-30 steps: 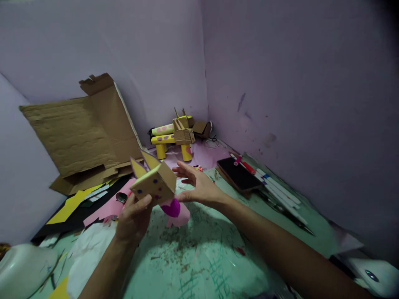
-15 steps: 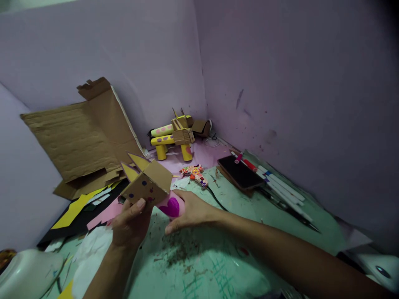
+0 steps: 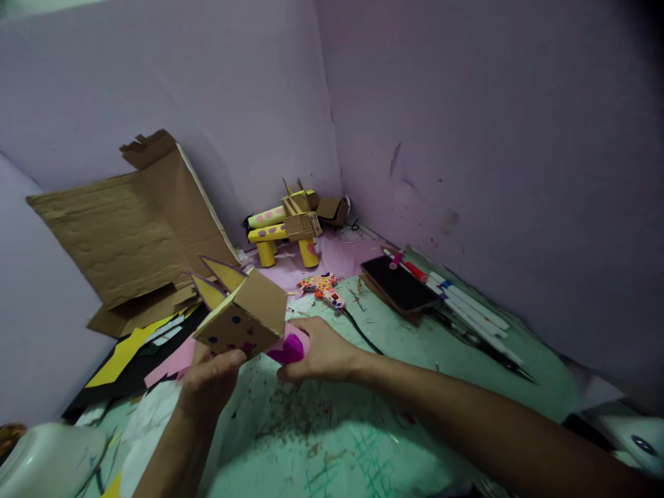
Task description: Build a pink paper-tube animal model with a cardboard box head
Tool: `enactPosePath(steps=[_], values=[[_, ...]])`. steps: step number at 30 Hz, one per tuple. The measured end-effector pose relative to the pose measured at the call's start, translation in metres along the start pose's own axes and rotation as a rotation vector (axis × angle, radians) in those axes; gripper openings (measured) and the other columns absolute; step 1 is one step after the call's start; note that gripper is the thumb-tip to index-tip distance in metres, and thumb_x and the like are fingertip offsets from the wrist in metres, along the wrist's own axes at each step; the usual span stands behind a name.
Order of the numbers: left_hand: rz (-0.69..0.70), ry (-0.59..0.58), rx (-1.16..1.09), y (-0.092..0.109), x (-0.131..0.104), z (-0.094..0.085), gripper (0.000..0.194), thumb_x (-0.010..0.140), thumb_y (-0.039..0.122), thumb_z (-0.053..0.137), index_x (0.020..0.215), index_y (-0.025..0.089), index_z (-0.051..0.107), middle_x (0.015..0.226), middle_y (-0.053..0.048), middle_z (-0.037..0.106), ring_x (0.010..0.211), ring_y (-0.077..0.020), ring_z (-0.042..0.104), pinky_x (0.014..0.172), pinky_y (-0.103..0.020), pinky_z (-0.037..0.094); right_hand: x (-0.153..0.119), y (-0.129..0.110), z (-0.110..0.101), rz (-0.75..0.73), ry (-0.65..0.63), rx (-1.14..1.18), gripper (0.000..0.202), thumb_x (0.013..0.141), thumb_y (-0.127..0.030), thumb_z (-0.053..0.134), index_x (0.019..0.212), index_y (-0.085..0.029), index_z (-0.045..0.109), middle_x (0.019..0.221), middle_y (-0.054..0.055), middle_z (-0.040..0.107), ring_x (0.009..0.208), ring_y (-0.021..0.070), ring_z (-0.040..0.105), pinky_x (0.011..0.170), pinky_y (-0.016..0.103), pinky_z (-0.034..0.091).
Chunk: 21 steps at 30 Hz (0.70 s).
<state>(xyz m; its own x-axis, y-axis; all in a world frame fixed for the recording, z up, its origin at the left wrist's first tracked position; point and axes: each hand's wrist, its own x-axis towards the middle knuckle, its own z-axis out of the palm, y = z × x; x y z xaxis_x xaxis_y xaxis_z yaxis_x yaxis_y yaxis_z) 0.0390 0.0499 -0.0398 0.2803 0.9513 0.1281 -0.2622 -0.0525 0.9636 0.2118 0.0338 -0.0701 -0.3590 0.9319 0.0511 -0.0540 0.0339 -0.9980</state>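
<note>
A cardboard box head (image 3: 241, 321) with two pointed yellow ears and small drawn dots is held up above the green tabletop. My left hand (image 3: 214, 377) is closed on its lower left side, the thumb on the dotted face. Behind its right side shows a pink paper piece (image 3: 289, 346) bearing a purple heart. Around that pink piece my right hand (image 3: 319, 349) is wrapped, its thumb underneath. Whether the head and the pink piece are joined cannot be made out, since the box hides where they meet.
Yellow cardboard animals (image 3: 283, 228) stand in the back corner. A large folded cardboard sheet (image 3: 140, 228) leans at left, near yellow paper strips (image 3: 122, 353). Further right lie a patterned glue gun (image 3: 324, 285), its cable, a phone (image 3: 399, 283) and several markers (image 3: 469, 304). A white jar (image 3: 49, 460) stands front left.
The cardboard head has tilted and shifted slightly left and down with my left hand. My right hand keeps its hold on the pink piece, which is now more covered.
</note>
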Motion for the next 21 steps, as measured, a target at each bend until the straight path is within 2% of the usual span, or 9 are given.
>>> enactPosePath(steps=[3, 7, 12, 16, 21], values=[[-0.029, -0.002, 0.011, 0.003, -0.002, 0.001, 0.052, 0.054, 0.029, 0.071, 0.104, 0.017, 0.063, 0.082, -0.007, 0.072, 0.093, -0.0333, 0.062, 0.084, -0.044, 0.049, 0.0, 0.002, 0.001, 0.021, -0.016, 0.08, 0.025, 0.05, -0.015, 0.071, 0.065, -0.018, 0.052, 0.057, -0.006, 0.052, 0.047, 0.0095, 0.049, 0.043, 0.022, 0.041], [-0.023, -0.028, 0.075, 0.007, 0.001, 0.004, 0.058, 0.048, 0.031, 0.076, 0.103, 0.018, 0.065, 0.079, -0.009, 0.072, 0.092, -0.0376, 0.062, 0.079, -0.046, 0.051, 0.001, 0.007, 0.004, -0.013, 0.04, 0.077, 0.025, 0.05, -0.014, 0.071, 0.066, -0.018, 0.052, 0.056, -0.005, 0.052, 0.047, 0.0098, 0.05, 0.043, 0.022, 0.042], [-0.01, 0.008, 0.111, 0.009, 0.005, 0.007, 0.061, 0.044, 0.027, 0.079, 0.103, 0.026, 0.065, 0.083, -0.004, 0.072, 0.086, -0.0364, 0.063, 0.071, -0.044, 0.053, 0.003, 0.014, 0.006, -0.033, 0.118, 0.051, 0.026, 0.048, -0.014, 0.072, 0.067, -0.018, 0.054, 0.061, -0.005, 0.053, 0.054, 0.0109, 0.051, 0.046, 0.022, 0.044], [-0.001, -0.007, 0.099, 0.008, 0.002, 0.011, 0.06, 0.046, 0.027, 0.078, 0.105, 0.023, 0.065, 0.082, -0.006, 0.072, 0.085, -0.036, 0.064, 0.07, -0.043, 0.053, 0.004, 0.016, 0.007, -0.018, 0.114, 0.081, 0.026, 0.049, -0.011, 0.07, 0.067, -0.018, 0.054, 0.06, -0.005, 0.053, 0.053, 0.0124, 0.055, 0.047, 0.024, 0.048], [0.101, -0.009, 0.124, 0.003, 0.003, 0.011, 0.057, 0.052, 0.027, 0.076, 0.106, 0.018, 0.064, 0.084, -0.007, 0.072, 0.085, -0.0319, 0.064, 0.073, -0.039, 0.051, 0.003, 0.008, 0.006, 0.028, 0.086, 0.124, 0.026, 0.05, -0.009, 0.068, 0.068, -0.019, 0.051, 0.056, -0.007, 0.054, 0.048, 0.0116, 0.055, 0.045, 0.024, 0.048]])
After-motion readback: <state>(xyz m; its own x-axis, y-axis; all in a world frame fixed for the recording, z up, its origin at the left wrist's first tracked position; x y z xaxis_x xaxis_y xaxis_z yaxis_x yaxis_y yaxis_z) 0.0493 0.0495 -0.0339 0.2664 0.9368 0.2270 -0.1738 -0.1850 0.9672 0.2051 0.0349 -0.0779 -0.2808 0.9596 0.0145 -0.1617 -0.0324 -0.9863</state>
